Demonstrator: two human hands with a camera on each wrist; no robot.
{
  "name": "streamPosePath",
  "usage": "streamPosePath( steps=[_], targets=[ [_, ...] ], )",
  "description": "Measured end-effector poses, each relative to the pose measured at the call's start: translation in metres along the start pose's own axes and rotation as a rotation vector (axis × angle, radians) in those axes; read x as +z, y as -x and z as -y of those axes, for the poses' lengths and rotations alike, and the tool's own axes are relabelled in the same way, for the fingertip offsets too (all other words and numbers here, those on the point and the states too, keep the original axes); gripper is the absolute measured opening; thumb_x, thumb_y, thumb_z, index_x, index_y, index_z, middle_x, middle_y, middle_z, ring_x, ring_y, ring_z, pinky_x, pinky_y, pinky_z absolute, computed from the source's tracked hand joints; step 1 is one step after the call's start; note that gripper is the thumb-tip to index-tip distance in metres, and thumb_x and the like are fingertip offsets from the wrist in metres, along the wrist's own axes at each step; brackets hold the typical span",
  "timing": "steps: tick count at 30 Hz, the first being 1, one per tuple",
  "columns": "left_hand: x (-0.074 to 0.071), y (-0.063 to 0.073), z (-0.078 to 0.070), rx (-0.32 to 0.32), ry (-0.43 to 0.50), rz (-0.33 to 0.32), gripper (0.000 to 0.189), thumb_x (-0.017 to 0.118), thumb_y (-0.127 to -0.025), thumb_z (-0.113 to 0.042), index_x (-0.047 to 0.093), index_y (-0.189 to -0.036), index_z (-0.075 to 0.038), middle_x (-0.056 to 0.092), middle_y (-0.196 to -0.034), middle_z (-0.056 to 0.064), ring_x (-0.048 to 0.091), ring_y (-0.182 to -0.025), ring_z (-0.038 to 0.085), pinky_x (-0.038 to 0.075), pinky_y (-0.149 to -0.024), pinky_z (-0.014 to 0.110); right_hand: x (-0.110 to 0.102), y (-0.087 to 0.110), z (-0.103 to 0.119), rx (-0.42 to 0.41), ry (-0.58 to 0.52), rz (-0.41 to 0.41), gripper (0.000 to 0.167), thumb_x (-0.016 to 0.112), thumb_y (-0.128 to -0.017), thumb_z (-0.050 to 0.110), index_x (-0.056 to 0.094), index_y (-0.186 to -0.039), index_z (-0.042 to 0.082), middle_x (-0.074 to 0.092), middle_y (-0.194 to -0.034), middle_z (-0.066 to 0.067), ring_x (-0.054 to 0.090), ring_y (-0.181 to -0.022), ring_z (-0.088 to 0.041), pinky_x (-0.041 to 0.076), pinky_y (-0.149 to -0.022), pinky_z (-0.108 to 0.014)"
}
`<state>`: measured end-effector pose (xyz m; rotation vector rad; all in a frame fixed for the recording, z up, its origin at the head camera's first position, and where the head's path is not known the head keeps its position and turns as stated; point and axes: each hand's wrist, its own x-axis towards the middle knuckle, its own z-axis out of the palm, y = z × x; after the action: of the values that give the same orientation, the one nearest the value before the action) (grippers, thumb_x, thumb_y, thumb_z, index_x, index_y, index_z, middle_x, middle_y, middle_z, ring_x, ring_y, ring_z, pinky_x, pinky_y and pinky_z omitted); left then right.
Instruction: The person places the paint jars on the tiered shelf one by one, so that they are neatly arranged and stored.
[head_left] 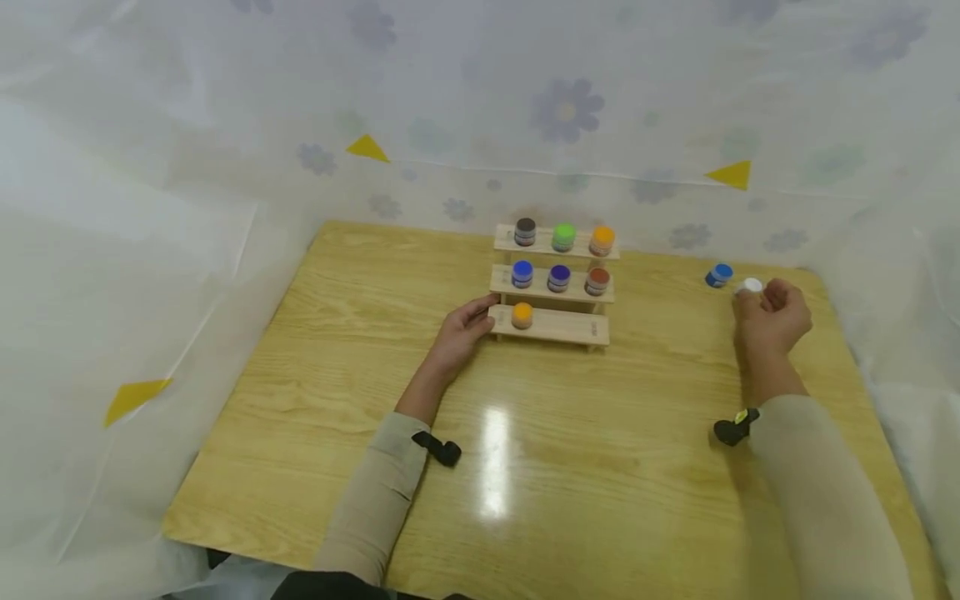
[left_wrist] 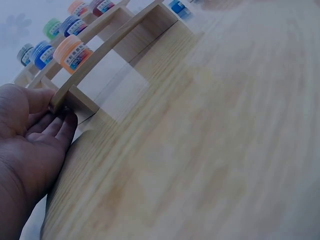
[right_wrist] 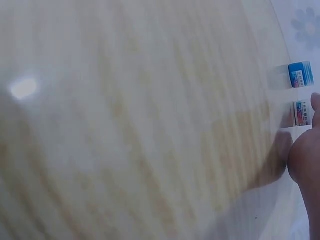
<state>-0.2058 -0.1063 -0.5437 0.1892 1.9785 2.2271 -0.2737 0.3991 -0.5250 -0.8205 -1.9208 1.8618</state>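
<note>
My left hand (head_left: pixel 456 340) grips the left end of the lowest shelf of a stepped wooden rack (head_left: pixel 558 328), thumb at the shelf's end and fingers curled beneath it. An orange-yellow paint jar (head_left: pixel 522 315) stands on that shelf, near its left end. On the middle step are a blue jar (head_left: pixel 522 274), a dark purple jar (head_left: pixel 558 278) and a brown jar (head_left: pixel 597 282). The top step bears black (head_left: pixel 525 232), green (head_left: pixel 564 237) and orange (head_left: pixel 602 242) jars. My right hand (head_left: pixel 772 321) pinches a white-lidded paint jar (right_wrist: pixel 301 113) at the table's far right, partly hiding it.
Beside the white-lidded jar stands a blue-lidded jar (head_left: pixel 719 276), left of my right hand. The wooden table (head_left: pixel 600 467) reaches back to a flowered white curtain (head_left: pixel 465 100), which also hangs along both sides.
</note>
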Motion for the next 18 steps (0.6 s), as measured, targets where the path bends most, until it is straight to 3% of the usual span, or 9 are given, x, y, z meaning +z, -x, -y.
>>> streamPosePath(
  steps=[8, 14, 18],
  targets=[
    [0.0016, 0.0034, 0.0011, -0.012, 0.006, 0.005, 0.045, 0.056, -0.110, -0.006, 0.051, -0.155, -0.001, 0.047, -0.163, 0.012, 0.047, -0.149, 0.029, 0.044, -0.119, 0.039, -0.0021, -0.0063, 0.0005, -0.031, 0.074, -0.016, 0.039, 0.084, -0.090, 0.013, 0.071, -0.127, 0.016, 0.066, -0.115, 0.010, 0.059, -0.101, -0.002, 0.047, -0.103, -0.021],
    [0.0017, 0.0040, 0.0006, -0.021, 0.004, 0.005, 0.046, 0.056, -0.110, -0.007, 0.051, -0.155, -0.002, 0.046, -0.164, 0.010, 0.046, -0.149, 0.027, 0.044, -0.119, 0.037, -0.0033, -0.0050, -0.0046, -0.071, 0.172, -0.020, 0.035, 0.082, -0.093, 0.017, 0.070, -0.127, 0.018, 0.066, -0.113, 0.013, 0.059, -0.104, -0.001, 0.048, -0.102, -0.019],
    [0.0002, 0.0025, -0.0006, -0.012, -0.003, 0.002, 0.046, 0.056, -0.110, -0.008, 0.051, -0.155, -0.003, 0.047, -0.163, 0.009, 0.045, -0.150, 0.027, 0.043, -0.119, 0.037, 0.0003, 0.0010, -0.0069, -0.097, 0.131, 0.018, 0.037, 0.083, -0.093, 0.018, 0.071, -0.128, 0.016, 0.067, -0.117, 0.009, 0.060, -0.107, -0.004, 0.049, -0.100, -0.019]
  ],
)
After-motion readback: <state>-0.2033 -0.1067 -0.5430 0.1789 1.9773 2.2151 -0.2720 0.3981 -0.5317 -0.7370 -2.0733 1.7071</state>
